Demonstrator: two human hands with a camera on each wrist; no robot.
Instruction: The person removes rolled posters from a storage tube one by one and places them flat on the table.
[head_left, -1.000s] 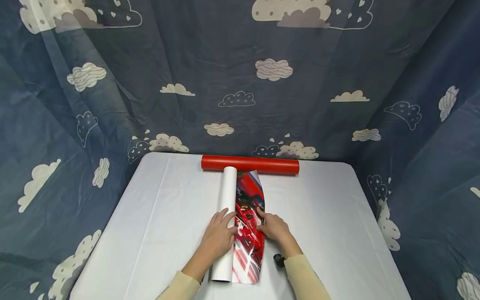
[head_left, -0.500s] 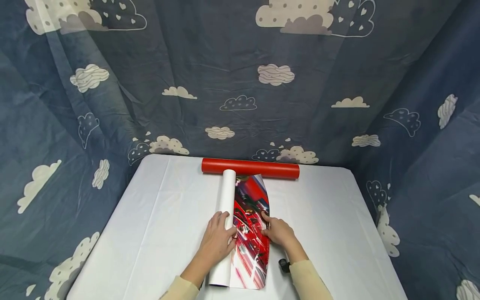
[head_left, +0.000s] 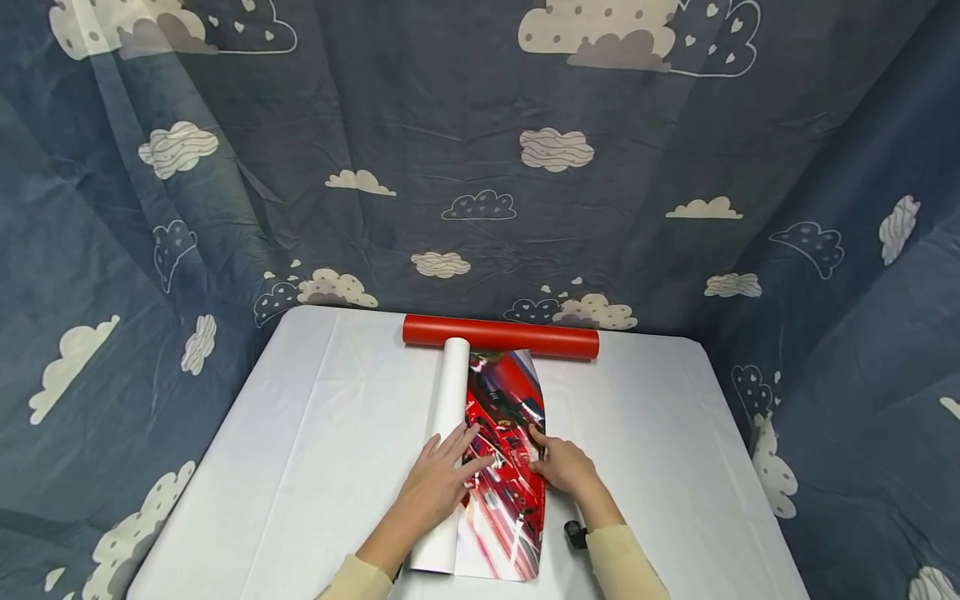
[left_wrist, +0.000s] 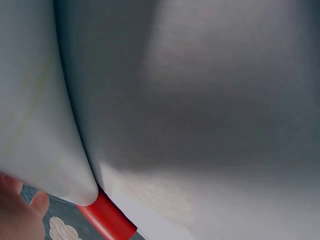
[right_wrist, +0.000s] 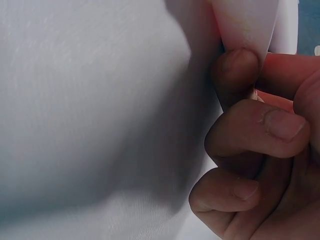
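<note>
A glossy poster (head_left: pixel 504 387) with a red racing picture lies partly unrolled on the table. Its left side is still a white roll (head_left: pixel 451 383), large in the left wrist view as a pale curved roll (left_wrist: pixel 40 115). My left hand (head_left: pixel 435 487) rests across the roll, fingers spread, the fingertips reaching onto the printed side. My right hand (head_left: pixel 567 467) pinches the poster's right edge, which curls up a little. In the right wrist view, my right hand (right_wrist: pixel 260 145) has the sheet's edge (right_wrist: pixel 247 25) between thumb and fingers; the other fingers are curled.
A red tube (head_left: pixel 502 336) lies crosswise at the back, just beyond the poster's far end; the left wrist view catches the red tube (left_wrist: pixel 107 217) too. A white cloth covers the table (head_left: pixel 645 467). Dark cloud-patterned curtains (head_left: pixel 465 133) surround it.
My right hand has drawn the poster's edge to the right, so more of the print shows. The roll and left hand have shifted slightly left; the left fingers have spread onto the print.
</note>
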